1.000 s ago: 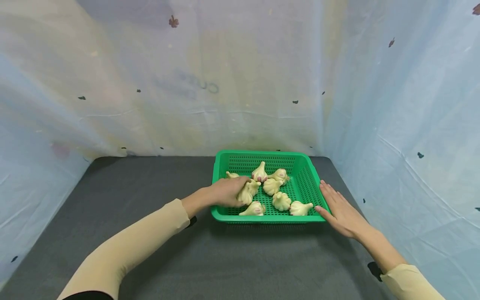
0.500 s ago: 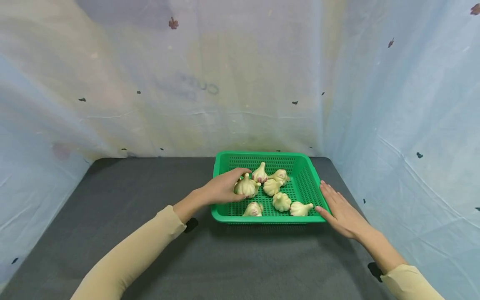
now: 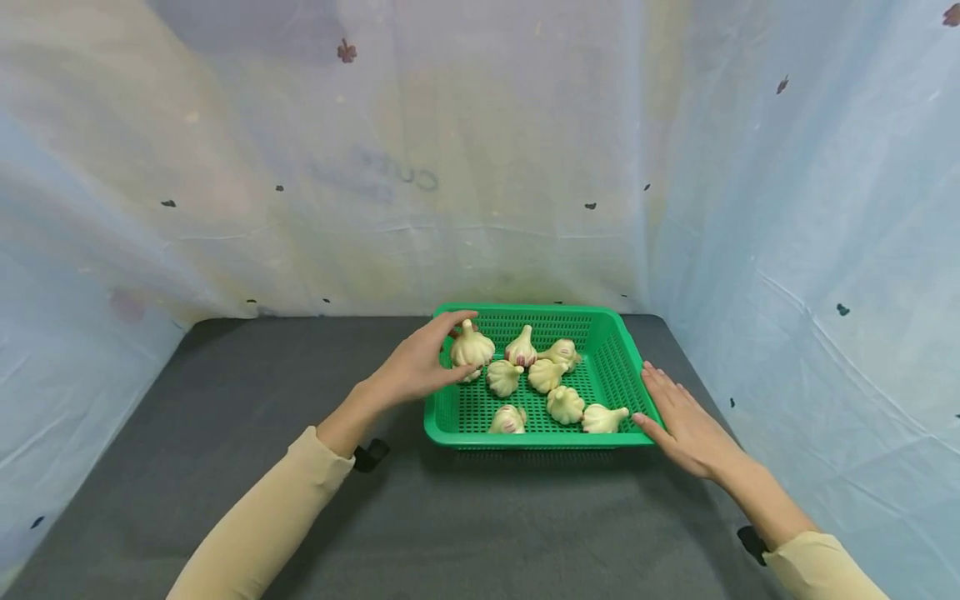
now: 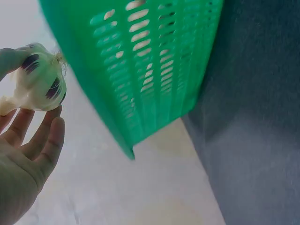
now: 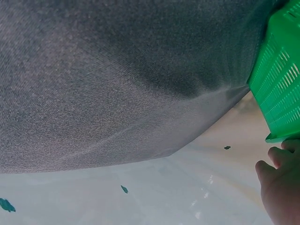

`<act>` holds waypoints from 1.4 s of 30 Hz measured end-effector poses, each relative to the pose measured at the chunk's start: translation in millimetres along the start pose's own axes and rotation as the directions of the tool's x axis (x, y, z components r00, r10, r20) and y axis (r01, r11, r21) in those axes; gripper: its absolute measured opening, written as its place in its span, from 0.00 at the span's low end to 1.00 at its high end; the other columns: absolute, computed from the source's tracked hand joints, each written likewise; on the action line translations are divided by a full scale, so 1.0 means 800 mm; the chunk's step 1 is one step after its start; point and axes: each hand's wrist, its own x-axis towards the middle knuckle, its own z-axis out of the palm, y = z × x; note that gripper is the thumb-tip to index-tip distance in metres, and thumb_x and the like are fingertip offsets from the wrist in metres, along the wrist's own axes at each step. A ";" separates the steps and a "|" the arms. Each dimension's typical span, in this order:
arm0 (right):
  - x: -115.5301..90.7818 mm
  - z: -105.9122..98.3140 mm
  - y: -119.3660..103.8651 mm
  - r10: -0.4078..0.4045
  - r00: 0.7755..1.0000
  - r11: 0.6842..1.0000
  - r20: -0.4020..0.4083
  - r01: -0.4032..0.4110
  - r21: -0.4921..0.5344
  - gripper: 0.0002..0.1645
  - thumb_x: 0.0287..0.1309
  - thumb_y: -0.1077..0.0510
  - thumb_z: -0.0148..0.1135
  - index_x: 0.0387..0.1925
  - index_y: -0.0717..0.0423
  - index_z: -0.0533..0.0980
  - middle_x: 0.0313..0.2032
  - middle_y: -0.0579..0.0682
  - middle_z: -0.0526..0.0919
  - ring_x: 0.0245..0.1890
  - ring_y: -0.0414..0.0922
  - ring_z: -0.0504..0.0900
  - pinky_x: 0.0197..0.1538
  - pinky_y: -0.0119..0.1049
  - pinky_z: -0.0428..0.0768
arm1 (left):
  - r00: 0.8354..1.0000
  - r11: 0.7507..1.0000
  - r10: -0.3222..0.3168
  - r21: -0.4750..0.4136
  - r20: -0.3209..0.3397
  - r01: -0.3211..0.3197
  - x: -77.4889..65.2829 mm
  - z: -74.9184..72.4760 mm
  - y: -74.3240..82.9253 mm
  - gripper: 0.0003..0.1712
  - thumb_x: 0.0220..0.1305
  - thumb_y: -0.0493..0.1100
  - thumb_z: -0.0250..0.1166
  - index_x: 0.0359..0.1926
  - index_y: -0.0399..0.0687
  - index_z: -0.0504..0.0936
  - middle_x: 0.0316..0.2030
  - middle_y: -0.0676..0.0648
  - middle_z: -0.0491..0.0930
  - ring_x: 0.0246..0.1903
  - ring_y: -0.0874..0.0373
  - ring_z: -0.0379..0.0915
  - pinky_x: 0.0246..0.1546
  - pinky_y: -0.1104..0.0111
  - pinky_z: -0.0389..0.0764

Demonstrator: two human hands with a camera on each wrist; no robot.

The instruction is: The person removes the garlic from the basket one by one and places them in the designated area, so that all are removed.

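Observation:
My left hand (image 3: 411, 360) pinches a pale garlic bulb (image 3: 472, 347) between thumb and fingers, stem up, over the left part of a green perforated basket (image 3: 540, 440). In the left wrist view, the held garlic bulb (image 4: 41, 84) shows purple streaks and sits outside the rim's line, apart from the basket wall (image 4: 150, 70). Several other garlic bulbs lie in the basket, among them one (image 3: 504, 378) just right of the held one. Another bulb is partly hidden below my left hand. My right hand (image 3: 686, 429) rests with straight fingers against the basket's right rim.
The basket stands toward the back of a dark cloth-covered table (image 3: 525, 525). Whitish sheeting (image 3: 450, 167) with small dark marks hangs behind and on both sides, close to the right hand.
My left hand has raised the garlic bulb from among the others and moved it left and toward the back. A bulb near the front rim shifted slightly. The right hand stayed put.

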 end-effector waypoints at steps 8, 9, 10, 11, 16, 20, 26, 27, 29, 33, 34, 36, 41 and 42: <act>0.003 -0.001 0.000 -0.004 1.000 1.000 -0.001 0.004 -0.006 0.47 0.80 0.42 0.49 0.83 0.63 0.44 0.82 0.63 0.45 0.80 0.65 0.47 0.80 0.58 0.47 | 0.992 1.000 0.017 -0.007 -0.124 -0.018 -0.021 -0.035 -0.019 0.46 0.65 0.42 0.75 0.78 0.49 0.61 0.65 0.46 0.73 0.58 0.48 0.75 0.46 0.54 0.82; 0.004 0.000 0.000 -0.004 1.000 1.000 -0.001 0.004 -0.007 0.47 0.80 0.42 0.49 0.83 0.63 0.44 0.82 0.62 0.45 0.80 0.65 0.47 0.80 0.58 0.47 | 0.991 1.000 0.014 -0.007 -0.135 -0.015 -0.025 -0.039 -0.022 0.46 0.65 0.41 0.75 0.78 0.48 0.61 0.65 0.45 0.73 0.59 0.48 0.75 0.48 0.53 0.82; 0.004 0.000 0.000 -0.003 1.000 1.000 0.001 0.003 -0.008 0.47 0.80 0.41 0.49 0.83 0.63 0.43 0.82 0.62 0.45 0.80 0.65 0.47 0.80 0.58 0.47 | 0.989 1.000 0.010 -0.004 -0.146 -0.011 -0.028 -0.043 -0.025 0.47 0.64 0.41 0.75 0.78 0.48 0.61 0.65 0.44 0.73 0.60 0.47 0.75 0.49 0.53 0.82; 0.004 0.000 0.000 -0.001 1.000 1.000 0.001 0.001 -0.009 0.48 0.80 0.41 0.49 0.83 0.63 0.43 0.82 0.62 0.45 0.80 0.65 0.47 0.80 0.58 0.47 | 0.988 1.000 0.005 -0.004 -0.156 -0.005 -0.031 -0.047 -0.028 0.47 0.64 0.40 0.76 0.78 0.47 0.61 0.65 0.44 0.74 0.61 0.46 0.75 0.49 0.52 0.81; 0.004 0.000 0.001 0.005 1.000 1.000 0.006 -0.005 -0.012 0.48 0.80 0.41 0.49 0.83 0.61 0.43 0.82 0.62 0.45 0.80 0.65 0.47 0.78 0.61 0.49 | 0.981 0.999 -0.051 0.008 -0.190 0.053 -0.049 -0.064 -0.044 0.48 0.64 0.39 0.76 0.79 0.47 0.60 0.65 0.42 0.74 0.62 0.43 0.73 0.49 0.51 0.80; 0.004 0.000 0.001 0.003 1.000 1.000 0.005 -0.003 -0.016 0.48 0.80 0.41 0.49 0.83 0.61 0.43 0.82 0.62 0.45 0.81 0.64 0.47 0.78 0.61 0.49 | 0.973 0.996 -0.078 0.031 -0.216 0.087 -0.063 -0.076 -0.060 0.49 0.63 0.38 0.76 0.79 0.46 0.59 0.65 0.41 0.74 0.62 0.41 0.73 0.48 0.51 0.79; 0.002 0.001 0.001 0.003 1.000 1.000 0.002 -0.003 -0.012 0.48 0.80 0.41 0.49 0.83 0.62 0.43 0.82 0.62 0.45 0.81 0.64 0.46 0.80 0.59 0.47 | 0.964 0.988 -0.113 0.074 -0.240 0.134 -0.088 -0.092 -0.088 0.49 0.65 0.38 0.75 0.80 0.42 0.58 0.65 0.37 0.73 0.61 0.38 0.73 0.49 0.47 0.79; 0.001 0.002 0.000 0.001 1.000 1.000 0.000 -0.001 -0.011 0.48 0.80 0.41 0.49 0.83 0.61 0.43 0.82 0.62 0.45 0.81 0.64 0.46 0.80 0.58 0.46 | 0.963 0.986 -0.120 0.081 -0.242 0.143 -0.092 -0.095 -0.092 0.49 0.65 0.38 0.74 0.80 0.42 0.58 0.65 0.37 0.73 0.60 0.38 0.73 0.49 0.46 0.79; 0.000 0.003 0.001 -0.004 1.000 1.000 -0.009 0.004 -0.014 0.48 0.80 0.41 0.49 0.83 0.62 0.43 0.82 0.62 0.46 0.81 0.64 0.47 0.80 0.58 0.47 | 0.959 0.982 -0.138 0.091 -0.248 0.165 -0.101 -0.100 -0.102 0.49 0.66 0.39 0.74 0.80 0.42 0.57 0.64 0.37 0.73 0.60 0.39 0.73 0.49 0.46 0.79; -0.002 0.004 0.000 -0.010 1.000 1.000 -0.021 0.009 -0.007 0.47 0.80 0.42 0.50 0.83 0.62 0.44 0.82 0.62 0.47 0.80 0.64 0.48 0.81 0.54 0.45 | 0.953 0.971 -0.168 0.123 -0.253 0.204 -0.119 -0.112 -0.120 0.49 0.66 0.39 0.74 0.80 0.40 0.57 0.64 0.35 0.73 0.56 0.37 0.75 0.49 0.42 0.79; -0.002 0.004 0.001 -0.010 1.000 1.000 -0.024 0.009 -0.010 0.47 0.80 0.42 0.50 0.83 0.62 0.44 0.82 0.63 0.47 0.80 0.64 0.48 0.81 0.54 0.45 | 0.951 0.969 -0.175 0.128 -0.255 0.213 -0.124 -0.115 -0.125 0.49 0.66 0.39 0.74 0.80 0.39 0.57 0.64 0.34 0.72 0.55 0.36 0.75 0.49 0.42 0.79; -0.003 0.004 0.001 -0.008 1.000 1.000 -0.022 0.008 -0.007 0.47 0.80 0.42 0.50 0.83 0.62 0.44 0.82 0.63 0.47 0.80 0.64 0.47 0.81 0.53 0.44 | 0.948 0.963 -0.188 0.141 -0.257 0.230 -0.133 -0.121 -0.133 0.49 0.66 0.39 0.74 0.80 0.37 0.57 0.64 0.33 0.72 0.54 0.35 0.75 0.50 0.40 0.78; -0.001 0.003 0.002 -0.007 1.000 1.000 -0.019 0.007 -0.009 0.47 0.80 0.42 0.50 0.83 0.62 0.44 0.82 0.62 0.46 0.80 0.64 0.47 0.80 0.56 0.46 | 0.933 0.944 -0.239 0.159 -0.269 0.288 -0.157 -0.138 -0.154 0.50 0.65 0.40 0.74 0.79 0.35 0.56 0.64 0.31 0.70 0.56 0.31 0.74 0.49 0.36 0.77; -0.001 0.004 0.002 -0.008 1.000 1.000 -0.020 0.007 -0.010 0.47 0.80 0.42 0.50 0.83 0.62 0.44 0.82 0.63 0.47 0.80 0.64 0.47 0.80 0.57 0.46 | 0.930 0.940 -0.248 0.164 -0.271 0.299 -0.162 -0.141 -0.158 0.50 0.65 0.40 0.74 0.79 0.35 0.56 0.64 0.30 0.70 0.56 0.31 0.74 0.49 0.36 0.77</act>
